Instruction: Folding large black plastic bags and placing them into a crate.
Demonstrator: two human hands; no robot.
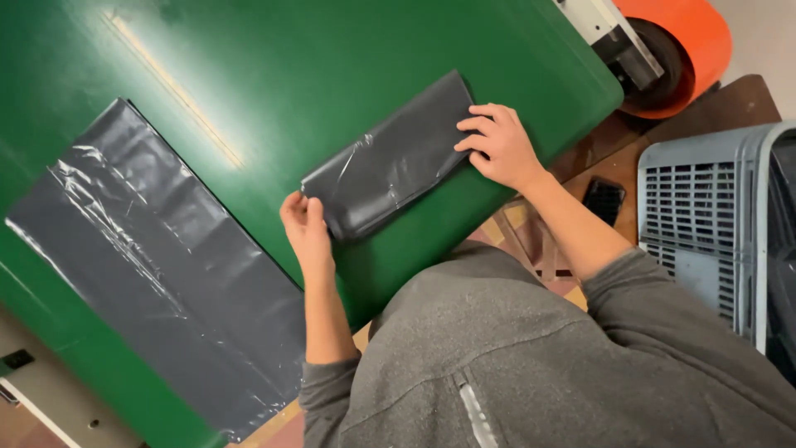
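Folding step, by the look of it: left hand (305,226) pinches the near corner of the folded black plastic bag (390,162) on the green bench (274,66), right hand (497,145) flat, pressing its far end; another fold would need both ends held square.

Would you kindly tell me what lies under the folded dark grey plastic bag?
The folded dark grey plastic bag rests on the green table; whatever lies directly beneath it is covered.
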